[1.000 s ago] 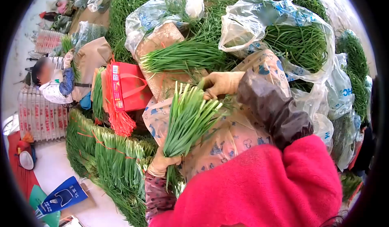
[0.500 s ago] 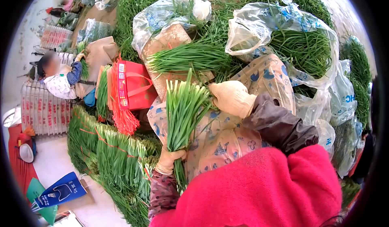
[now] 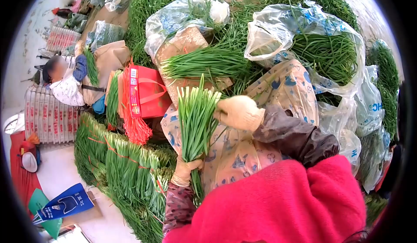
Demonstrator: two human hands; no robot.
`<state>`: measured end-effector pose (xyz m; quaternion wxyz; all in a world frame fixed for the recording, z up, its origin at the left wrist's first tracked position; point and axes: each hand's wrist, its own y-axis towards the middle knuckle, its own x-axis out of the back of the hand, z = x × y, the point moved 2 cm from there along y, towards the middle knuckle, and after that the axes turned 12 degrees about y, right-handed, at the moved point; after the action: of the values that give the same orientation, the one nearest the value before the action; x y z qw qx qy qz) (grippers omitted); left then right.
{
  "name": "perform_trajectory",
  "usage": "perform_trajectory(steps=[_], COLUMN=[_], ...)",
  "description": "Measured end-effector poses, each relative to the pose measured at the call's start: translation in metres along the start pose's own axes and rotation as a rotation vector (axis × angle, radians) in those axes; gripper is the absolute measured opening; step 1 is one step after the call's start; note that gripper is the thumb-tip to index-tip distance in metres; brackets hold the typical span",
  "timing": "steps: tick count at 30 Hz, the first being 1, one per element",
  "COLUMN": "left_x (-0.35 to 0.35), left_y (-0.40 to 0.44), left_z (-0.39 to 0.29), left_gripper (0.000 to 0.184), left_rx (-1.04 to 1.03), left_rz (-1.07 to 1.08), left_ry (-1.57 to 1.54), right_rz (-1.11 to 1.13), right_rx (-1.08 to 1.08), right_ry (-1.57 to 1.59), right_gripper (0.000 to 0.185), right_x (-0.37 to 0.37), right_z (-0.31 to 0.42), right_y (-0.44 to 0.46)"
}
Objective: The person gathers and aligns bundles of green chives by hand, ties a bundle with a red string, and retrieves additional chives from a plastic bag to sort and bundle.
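Note:
My left hand (image 3: 186, 171), in a pale glove, is wrapped round the lower part of a bunch of garlic chives (image 3: 196, 121). The bunch stands upright in the view, its pale cut ends at the top and green leaves trailing below the hand. My right hand (image 3: 240, 113), in a cream knitted glove, is closed at the bunch's upper right edge; its fingertips are partly hidden, so what they pinch does not show. Under both hands spreads a patterned plastic apron (image 3: 234, 156). Beyond them, more loose chives (image 3: 206, 64) lie across a worn board (image 3: 184, 41).
Left of the bunch stands a red bag (image 3: 150, 93) with red ties (image 3: 137, 130) hanging from it. Tied chive bundles (image 3: 126, 165) are stacked at lower left. An open plastic bag (image 3: 269, 32) of chives sits at upper right. Another person (image 3: 67, 87) works at far left.
My right hand has moved left, up against the edge of the bunch. My left hand keeps its hold. The other person's arm has shifted a little.

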<state>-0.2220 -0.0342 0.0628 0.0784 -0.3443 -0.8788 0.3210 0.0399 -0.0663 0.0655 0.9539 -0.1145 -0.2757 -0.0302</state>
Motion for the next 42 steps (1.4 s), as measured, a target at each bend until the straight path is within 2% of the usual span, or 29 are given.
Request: perform_trajectory(steps=[1,3,4,6,8,9,10,11,12,13,14,16,18,19,24,27,29,30,32,35,37,38,39,40,41,42], left_x=[0.003,0.014,0.018,0.017,0.02,0.012,0.014,0.017,0.021,0.024,0.026,0.026,0.021,0.018,0.028,0.022,0.024,0.03,0.032,0.028,0.029,0.028,0.026,0.026,0.026,0.027], left_y=[0.001,0.007,0.008,0.006,0.007,0.007,0.006,0.005,0.006,0.006,0.008,0.009,0.01,0.01,0.012,0.009,0.008,0.01,0.011,0.013,0.015,0.015,0.016,0.016,0.016,0.017], left_z=[0.003,0.016,0.019,0.012,0.014,0.007,0.007,0.008,0.009,0.01,0.013,0.013,0.007,0.004,0.011,0.004,0.006,0.012,0.013,0.008,0.009,0.008,0.006,0.005,0.005,0.006], left_gripper=[0.051,0.05,0.05,0.053,0.064,0.073,0.073,0.075,0.077,0.078,0.079,0.08,0.079,0.079,0.078,0.075,0.074,0.075,0.075,0.076,0.077,0.077,0.076,0.076,0.076,0.075], left_rx=[0.0,-0.005,-0.006,-0.003,0.059,-0.003,-0.004,0.037,0.059,0.08,0.084,0.09,0.038,0.041,0.101,0.097,0.107,0.1,0.088,0.07,0.092,0.098,0.097,0.099,0.101,0.11], left_rz=[-0.006,-0.033,-0.042,-0.011,0.072,0.11,0.109,0.129,0.139,0.15,0.199,0.256,0.337,0.336,0.352,0.316,0.314,0.336,0.363,0.362,0.373,0.373,0.366,0.363,0.361,0.388], left_ry=[-0.001,0.001,0.002,-0.039,-0.115,-0.181,-0.183,-0.161,-0.15,-0.139,-0.159,-0.174,-0.157,-0.158,-0.037,-0.081,-0.118,-0.104,-0.091,-0.099,-0.082,-0.079,-0.074,-0.069,-0.064,-0.062], right_rz=[0.158,0.574,0.915,1.222,1.231,1.146,1.057,0.899,0.637,0.506,0.36,0.132,0.132,0.055,0.015,-0.249,-0.57,-0.581,-0.516,-0.481,-0.346,-0.142,-0.057,-0.006,-0.022,0.069], right_rx=[0.011,0.187,0.097,0.002,0.083,0.138,0.193,0.097,0.071,0.092,-0.059,-0.219,-0.038,0.065,0.027,0.144,0.06,-0.027,-0.248,-0.363,-0.238,-0.082,-0.033,-0.021,0.034,0.021], right_ry=[0.11,0.232,0.554,0.717,0.874,0.959,1.041,1.074,1.134,1.146,0.911,0.598,0.37,0.458,0.367,0.108,0.101,0.055,-0.273,-0.409,-0.23,0.151,0.453,0.822,1.041,0.995], right_gripper=[0.03,0.028,0.028,0.026,0.025,0.025,0.024,0.026,0.026,0.027,0.024,0.024,0.032,0.038,0.033,0.023,0.021,0.022,0.024,0.033,0.051,0.068,0.07,0.063,0.056,0.045], right_x=[-0.004,-0.002,0.004,0.024,0.055,0.066,0.08,0.095,0.107,0.107,0.112,0.099,0.086,0.07,0.027,0.042,0.063,0.078,0.098,0.104,0.095,0.088,0.073,0.059,0.046,0.044], right_z=[0.005,0.02,0.028,0.044,0.049,0.041,0.029,0.01,0.002,-0.004,-0.008,-0.022,-0.024,-0.032,-0.04,-0.035,-0.05,-0.066,-0.079,-0.082,-0.051,-0.046,-0.041,-0.029,-0.014,-0.003], right_y=[-0.006,-0.021,-0.031,-0.044,-0.049,-0.049,-0.05,-0.051,-0.054,-0.047,-0.039,-0.022,-0.012,-0.005,0.011,0.011,0.014,0.019,0.02,0.017,0.009,0.014,0.018,0.018,0.021,0.026])
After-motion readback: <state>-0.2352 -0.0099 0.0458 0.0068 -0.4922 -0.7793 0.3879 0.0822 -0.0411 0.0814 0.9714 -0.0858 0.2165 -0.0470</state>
